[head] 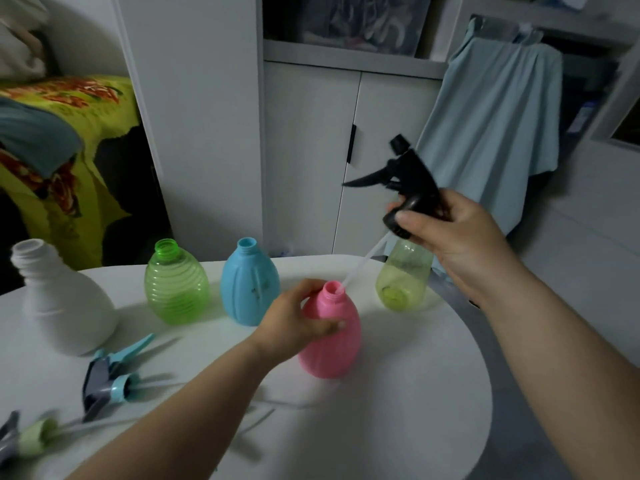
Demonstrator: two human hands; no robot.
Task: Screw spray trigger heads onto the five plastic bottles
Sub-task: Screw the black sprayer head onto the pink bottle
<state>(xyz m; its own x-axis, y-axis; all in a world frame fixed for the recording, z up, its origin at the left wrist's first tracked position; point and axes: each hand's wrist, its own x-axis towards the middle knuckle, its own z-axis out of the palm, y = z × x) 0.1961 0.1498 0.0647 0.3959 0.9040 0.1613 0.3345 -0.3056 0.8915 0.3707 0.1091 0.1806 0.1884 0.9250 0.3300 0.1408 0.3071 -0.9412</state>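
Here the right hand (457, 237) holds a pinching grip on the collar of the black trigger head (408, 188), right of centre in the frame. The left hand (298, 323) curls its grip round the shoulder of the pink bottle (332, 344), which stands upright on the tabletop (398, 393) at centre. The dip tube (363, 261) slants down and left, its tip at the bottle's mouth. The collar sits up and right of the neck, so the head likely needs tipping upright as it descends.

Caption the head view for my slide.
Left hand grips pink plastic bottle; right hand holds black spray trigger head, its tube tip at the bottle's mouth.
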